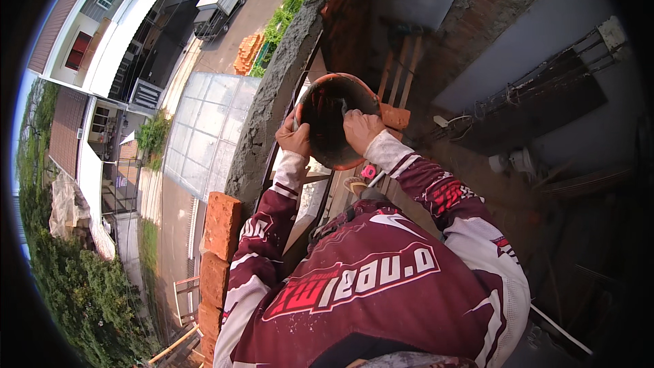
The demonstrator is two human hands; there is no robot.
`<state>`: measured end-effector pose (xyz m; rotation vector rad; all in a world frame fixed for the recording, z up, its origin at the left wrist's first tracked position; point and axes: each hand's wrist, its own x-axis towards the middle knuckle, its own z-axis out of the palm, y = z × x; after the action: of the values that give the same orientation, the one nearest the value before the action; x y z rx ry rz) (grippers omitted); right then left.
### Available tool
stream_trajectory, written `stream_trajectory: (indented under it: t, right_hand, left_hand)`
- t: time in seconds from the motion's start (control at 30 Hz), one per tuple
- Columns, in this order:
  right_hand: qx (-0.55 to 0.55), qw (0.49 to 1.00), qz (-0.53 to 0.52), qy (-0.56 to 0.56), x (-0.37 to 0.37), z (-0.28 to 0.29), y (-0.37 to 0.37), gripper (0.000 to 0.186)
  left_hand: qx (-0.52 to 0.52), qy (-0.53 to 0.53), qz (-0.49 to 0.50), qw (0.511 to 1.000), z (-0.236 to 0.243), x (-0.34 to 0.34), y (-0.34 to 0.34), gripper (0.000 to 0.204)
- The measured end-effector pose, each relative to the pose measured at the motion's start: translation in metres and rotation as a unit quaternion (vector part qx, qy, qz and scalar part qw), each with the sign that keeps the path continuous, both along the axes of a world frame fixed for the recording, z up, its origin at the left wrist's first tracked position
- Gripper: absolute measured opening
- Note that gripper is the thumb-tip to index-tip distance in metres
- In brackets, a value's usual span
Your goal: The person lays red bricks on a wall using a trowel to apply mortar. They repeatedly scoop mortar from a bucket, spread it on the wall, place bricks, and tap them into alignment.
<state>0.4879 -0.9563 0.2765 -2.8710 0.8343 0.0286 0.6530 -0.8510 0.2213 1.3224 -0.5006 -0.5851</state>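
Observation:
An orange-rimmed bucket, dark and smeared inside, is tilted with its mouth toward me beside the brick wall. My left hand is closed on the bucket's left rim. My right hand makes a fist at the bucket's mouth, gripping what looks like a trowel; only a bit of its metal neck shows and its blade is out of sight. Just left of the bucket, a thick layer of grey mortar covers the top of the wall. Bare orange bricks continue along the wall nearer me.
Left of the wall is a drop to a street with a parked truck, a brick stack and a translucent roof. Wooden planks and a loose brick lie beyond the bucket. Dark interior walls stand to the right.

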Motion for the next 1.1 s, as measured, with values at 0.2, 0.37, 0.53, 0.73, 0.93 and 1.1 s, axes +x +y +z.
stream_trajectory:
  t: [0.2, 0.37, 0.53, 0.73, 0.93, 1.1]
  right_hand:
    - [0.018, 0.999, 0.029, 0.006, -0.012, 0.006, 0.008, 0.023]
    - [-0.004, 0.993, 0.068, 0.099, -0.020, -0.022, 0.048, 0.022]
    - [0.036, 0.998, 0.007, -0.044, -0.015, 0.008, 0.024, 0.023]
    - [0.026, 1.000, 0.002, -0.014, -0.031, -0.002, 0.045, 0.020]
    - [0.093, 0.994, -0.011, 0.063, -0.040, -0.041, 0.067, 0.028]
    - [0.046, 0.976, -0.203, -0.067, -0.033, 0.000, 0.058, 0.029]
  left_hand:
    - [-0.039, 0.016, 0.007, 0.999, 0.002, 0.019, 0.015, 0.048]
    - [-0.058, 0.033, -0.010, 0.998, 0.026, 0.003, 0.012, 0.048]
    - [-0.028, -0.030, -0.031, 0.999, 0.025, 0.009, 0.020, 0.049]
    - [-0.043, -0.018, -0.023, 0.999, 0.023, 0.013, 0.019, 0.047]
    - [-0.091, -0.214, 0.016, 0.972, 0.025, -0.017, 0.008, 0.009]
    - [-0.068, -0.269, 0.003, 0.961, 0.046, -0.029, 0.024, 0.021]
